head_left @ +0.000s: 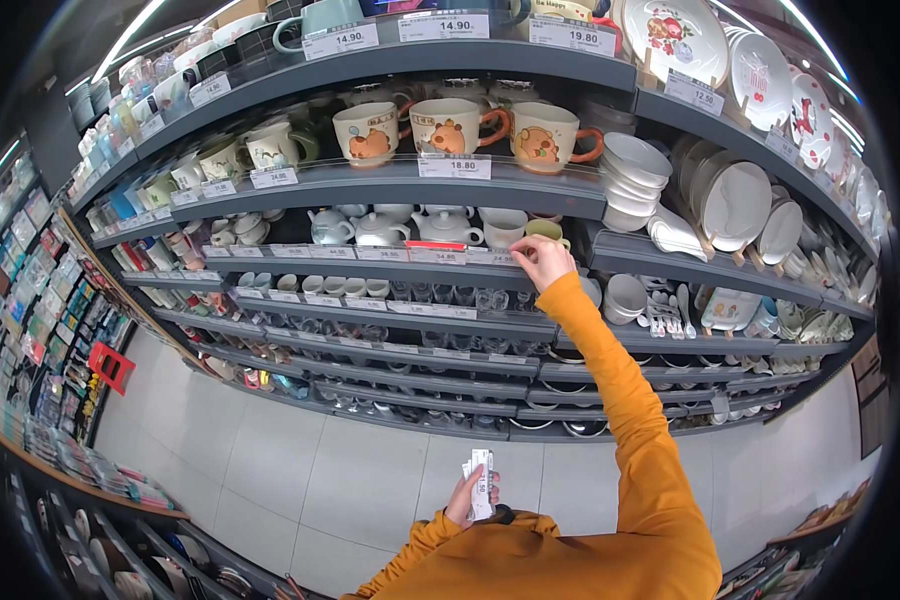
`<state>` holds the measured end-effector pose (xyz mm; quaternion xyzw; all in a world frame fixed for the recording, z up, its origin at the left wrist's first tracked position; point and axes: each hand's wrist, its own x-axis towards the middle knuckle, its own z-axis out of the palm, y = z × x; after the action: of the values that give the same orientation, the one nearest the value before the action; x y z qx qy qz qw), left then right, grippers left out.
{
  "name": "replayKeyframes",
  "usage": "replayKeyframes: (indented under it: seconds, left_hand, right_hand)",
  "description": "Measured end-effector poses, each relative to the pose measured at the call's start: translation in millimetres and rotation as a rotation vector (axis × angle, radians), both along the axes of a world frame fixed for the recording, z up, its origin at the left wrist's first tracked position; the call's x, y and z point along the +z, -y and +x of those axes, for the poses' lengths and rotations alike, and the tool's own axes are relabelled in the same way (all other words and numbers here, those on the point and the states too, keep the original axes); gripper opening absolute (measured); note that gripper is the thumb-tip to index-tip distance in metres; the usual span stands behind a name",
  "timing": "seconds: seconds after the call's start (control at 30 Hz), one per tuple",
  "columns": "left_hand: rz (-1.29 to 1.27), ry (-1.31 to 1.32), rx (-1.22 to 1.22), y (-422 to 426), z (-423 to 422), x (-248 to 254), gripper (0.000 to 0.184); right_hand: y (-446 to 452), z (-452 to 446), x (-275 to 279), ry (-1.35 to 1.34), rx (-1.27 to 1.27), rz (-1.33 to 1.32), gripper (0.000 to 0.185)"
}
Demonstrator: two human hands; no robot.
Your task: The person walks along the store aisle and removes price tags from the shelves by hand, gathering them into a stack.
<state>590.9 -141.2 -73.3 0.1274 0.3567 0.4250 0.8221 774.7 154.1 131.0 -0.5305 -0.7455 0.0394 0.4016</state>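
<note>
Held low in front of my body, my left hand (465, 497) grips a small stack of white price labels (481, 484). My right hand (544, 262) reaches out to a shelf's front edge, its fingers pinched at the right end of a price label (489, 257) in the label strip. Left of that label, a red strip (436, 245) tops another price label. Behind the edge, close to my right hand, stand a white cup (503, 226), a green cup (547, 231) and white teapots (381, 230).
Bear-patterned mugs (445, 127) stand one shelf higher. To the right are stacked white bowls (634, 172) and upright plates (735, 207). Glasses and small cups (355, 287) fill lower shelves. A red stool (111, 367) sits on the tiled floor (270, 450) at left.
</note>
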Motion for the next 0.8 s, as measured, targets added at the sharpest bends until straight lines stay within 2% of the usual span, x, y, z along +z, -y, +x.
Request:
replayKeyframes:
  seconds: [0.13, 0.2, 0.23, 0.3, 0.33, 0.37, 0.43, 0.47, 0.5, 0.6, 0.73, 0.8]
  left_hand:
    - [-0.003, -0.019, -0.036, -2, -7, 0, 0.039]
    - [-0.007, -0.023, -0.046, -1, -8, -1, 0.041]
    - [-0.003, -0.02, -0.036, -1, -8, 0, 0.041]
    - [-0.027, -0.025, 0.021, -4, -6, -6, 0.043]
    - [-0.055, -0.033, 0.069, -4, -2, -16, 0.044]
    - [-0.081, -0.038, 0.12, -6, 2, -21, 0.044]
    - [-0.058, -0.087, 0.179, -8, 7, -20, 0.041]
    - [-0.049, -0.111, 0.208, -9, 11, -20, 0.04]
    - [-0.013, -0.162, 0.152, -11, 14, -21, 0.037]
    - [0.086, -0.269, 0.021, -6, 26, -36, 0.028]
    - [0.025, -0.309, -0.029, -2, 43, -38, 0.031]
    - [0.035, -0.293, -0.066, -5, 43, -43, 0.031]
  right_hand:
    - [19, 4, 12, -0.025, -0.035, 0.17, 0.009]
    - [53, 5, 14, -0.145, -0.005, 0.155, 0.009]
    - [71, 5, 8, -0.204, 0.011, 0.151, 0.009]
    - [101, 9, -41, -0.488, 0.138, 0.044, 0.008]
    - [119, 12, -83, -0.624, 0.171, -0.161, 0.01]
    - [146, 9, -112, -0.723, 0.265, -0.201, 0.015]
    - [207, 9, -161, -0.921, 0.189, -0.672, 0.017]
    - [233, 9, -186, -1.015, 0.093, -0.809, 0.018]
    - [259, 8, -206, -1.123, 0.113, -0.832, 0.021]
    - [309, 1, -226, -1.042, 0.003, -0.917, 0.025]
    - [322, 5, -224, -0.951, 0.025, -0.905, 0.027]
    - [318, 13, -222, -0.73, 0.073, -0.841, 0.026]
